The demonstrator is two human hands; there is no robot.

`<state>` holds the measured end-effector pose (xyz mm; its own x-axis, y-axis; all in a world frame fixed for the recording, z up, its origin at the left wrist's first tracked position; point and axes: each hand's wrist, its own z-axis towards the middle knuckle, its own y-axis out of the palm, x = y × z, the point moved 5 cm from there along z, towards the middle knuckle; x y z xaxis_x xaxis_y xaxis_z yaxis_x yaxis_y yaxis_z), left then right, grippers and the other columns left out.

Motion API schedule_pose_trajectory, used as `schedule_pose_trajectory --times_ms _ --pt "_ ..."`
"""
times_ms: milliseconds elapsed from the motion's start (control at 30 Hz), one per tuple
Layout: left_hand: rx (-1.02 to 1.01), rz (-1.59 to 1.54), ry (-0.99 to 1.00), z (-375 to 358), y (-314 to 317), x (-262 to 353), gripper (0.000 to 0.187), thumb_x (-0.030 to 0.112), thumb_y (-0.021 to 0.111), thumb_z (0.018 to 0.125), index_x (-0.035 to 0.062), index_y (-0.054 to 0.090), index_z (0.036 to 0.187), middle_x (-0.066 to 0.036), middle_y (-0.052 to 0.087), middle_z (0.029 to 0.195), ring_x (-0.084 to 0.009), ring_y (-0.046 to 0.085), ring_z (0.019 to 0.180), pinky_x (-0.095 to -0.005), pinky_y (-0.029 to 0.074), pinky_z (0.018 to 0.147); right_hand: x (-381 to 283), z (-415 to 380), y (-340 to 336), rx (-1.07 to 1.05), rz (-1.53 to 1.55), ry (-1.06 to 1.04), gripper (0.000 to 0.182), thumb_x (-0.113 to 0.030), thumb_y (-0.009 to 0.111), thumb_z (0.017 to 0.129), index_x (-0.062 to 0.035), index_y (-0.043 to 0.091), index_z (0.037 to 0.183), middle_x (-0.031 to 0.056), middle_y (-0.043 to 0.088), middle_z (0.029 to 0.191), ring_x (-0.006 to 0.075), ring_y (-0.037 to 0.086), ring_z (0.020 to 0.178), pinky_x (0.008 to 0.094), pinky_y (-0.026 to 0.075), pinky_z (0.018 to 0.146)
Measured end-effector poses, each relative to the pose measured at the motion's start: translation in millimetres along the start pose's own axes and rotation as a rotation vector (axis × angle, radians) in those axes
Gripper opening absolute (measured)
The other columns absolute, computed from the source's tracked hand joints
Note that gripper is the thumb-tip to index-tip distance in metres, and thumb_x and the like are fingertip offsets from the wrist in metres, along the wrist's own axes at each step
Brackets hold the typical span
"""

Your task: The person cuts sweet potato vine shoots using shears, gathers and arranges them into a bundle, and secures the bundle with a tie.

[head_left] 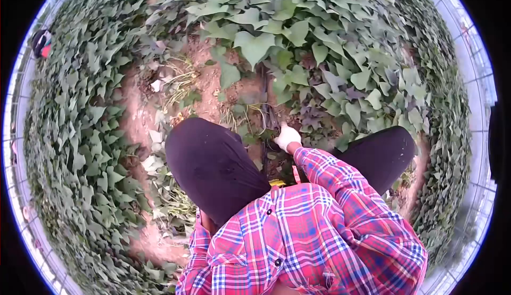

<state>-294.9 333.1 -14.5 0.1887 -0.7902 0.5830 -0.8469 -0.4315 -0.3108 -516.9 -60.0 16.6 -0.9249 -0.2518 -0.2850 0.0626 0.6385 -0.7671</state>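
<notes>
My right hand (pixel 288 137), in a white glove, reaches down to the ground between my knees. It looks closed, its fingers curled toward the soil right beside a dark hose (pixel 264 90) that runs along the bed; what it grips, if anything, I cannot make out. Cut stems (pixel 231 116) and heart-shaped green leaves (pixel 298 76) lie close around it. My left hand is hidden behind my bent left leg (pixel 213 167); only the plaid sleeve (pixel 197 247) on that side shows. Something yellow (pixel 277 182) peeks out below, by my shirt hem.
Dense leafy vines (pixel 319 7) cover the bed ahead and both sides. Bare reddish soil (pixel 138 114) with pulled, wilted stems (pixel 178 84) runs along the left. My right knee (pixel 380 154) is bent outward over the leaves. A dark and red object (pixel 41 43) stands at the far left edge.
</notes>
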Motion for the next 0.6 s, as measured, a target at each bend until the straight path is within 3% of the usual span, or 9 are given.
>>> schedule_pose_trajectory --times_ms 67,267,300,400,500,600 --pt "0.064 -0.048 -0.017 -3 -22 4 0.038 0.023 0.055 0.089 0.001 0.056 0.12 -0.015 0.065 0.107 -0.0247 0.063 0.093 -0.0334 0.049 0.084 -7 5 5 -0.045 -0.007 -0.044 0.055 -0.03 0.071 0.069 0.0004 0.052 0.111 0.0224 0.065 0.095 0.0375 0.062 0.091 0.043 0.049 0.081" --pt "0.184 -0.164 0.028 -2 -59 35 0.036 0.023 0.054 0.091 0.0006 0.056 0.12 -0.015 0.064 0.107 -0.0242 0.063 0.093 -0.0329 0.049 0.083 6 -2 1 -0.068 0.25 -0.124 0.063 -0.027 0.068 0.066 0.0048 0.049 0.116 0.0265 0.063 0.097 0.0399 0.061 0.093 0.041 0.049 0.082" --pt "0.196 -0.178 0.054 -1 -62 50 0.036 0.022 0.053 0.091 0.0006 0.056 0.12 -0.015 0.064 0.107 -0.0241 0.063 0.093 -0.0328 0.05 0.083 14 -11 -11 -0.074 0.332 -0.096 0.058 -0.024 0.068 0.066 0.0079 0.051 0.111 0.0279 0.061 0.102 0.0386 0.06 0.099 0.0399 0.048 0.086" --pt "0.223 -0.228 0.095 -4 -67 70 0.035 0.022 0.053 0.092 0.0004 0.056 0.119 -0.014 0.064 0.107 -0.0239 0.063 0.093 -0.0325 0.05 0.083 8 -5 -29 -0.064 0.479 -0.147 0.061 -0.03 0.069 0.061 0.0066 0.054 0.108 0.0272 0.06 0.105 0.0372 0.059 0.1 0.0386 0.047 0.087" --pt "0.238 -0.27 0.136 -10 -65 87 0.035 0.022 0.052 0.092 0.0002 0.056 0.119 -0.014 0.064 0.107 -0.0236 0.063 0.092 -0.0322 0.05 0.083 9 5 -80 -0.028 0.493 -0.318 0.058 -0.033 0.068 0.061 0.0033 0.059 0.105 0.0225 0.063 0.103 0.0329 0.061 0.096 0.0359 0.048 0.083" --pt "0.245 -0.319 0.17 -18 -59 98 0.034 0.021 0.051 0.093 0.0 0.056 0.119 -0.014 0.064 0.107 -0.0234 0.063 0.092 -0.032 0.05 0.083 35 8 -157 -0.03 0.316 -0.371 0.049 -0.033 0.067 0.061 -0.003 0.067 0.1 0.018 0.067 0.093 0.0294 0.065 0.086 0.0356 0.049 0.079"
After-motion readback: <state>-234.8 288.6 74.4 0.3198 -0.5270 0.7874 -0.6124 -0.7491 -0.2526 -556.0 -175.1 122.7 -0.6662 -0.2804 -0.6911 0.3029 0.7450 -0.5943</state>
